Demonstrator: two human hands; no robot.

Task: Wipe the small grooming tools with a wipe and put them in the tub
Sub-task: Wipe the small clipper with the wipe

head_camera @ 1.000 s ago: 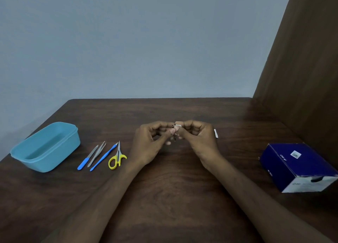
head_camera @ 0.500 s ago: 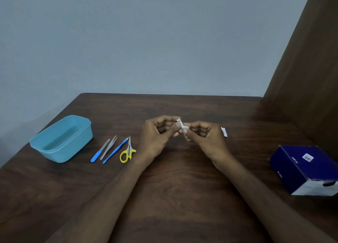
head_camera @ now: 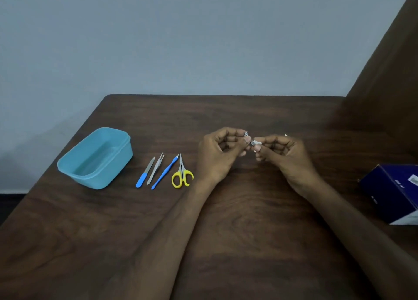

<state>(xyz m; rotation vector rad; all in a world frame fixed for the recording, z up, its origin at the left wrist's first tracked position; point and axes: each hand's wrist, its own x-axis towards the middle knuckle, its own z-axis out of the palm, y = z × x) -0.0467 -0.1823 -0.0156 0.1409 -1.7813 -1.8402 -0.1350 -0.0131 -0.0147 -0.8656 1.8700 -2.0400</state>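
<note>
Above the middle of the dark wooden table (head_camera: pixel 226 243), both hands were raised with fingers curled; the left hand (head_camera: pixel 220 155) pinched a small metal tool (head_camera: pixel 246 135) between thumb and fingertips, though the tool was too small and too covered to name with certainty; the right hand (head_camera: pixel 282 152) pinched a small white wipe (head_camera: pixel 256 142) against the tool's near end. To the left lay four tools in a row, near one another: a blue-handled nail file (head_camera: pixel 144 173), metal tweezers (head_camera: pixel 156 168), a blue-handled cuticle tool (head_camera: pixel 165 173) and yellow-handled scissors (head_camera: pixel 181 174); beyond them stood the open blue tub (head_camera: pixel 113 164). At the right edge sat a dark blue box (head_camera: pixel 389 191), partly cut off.
</note>
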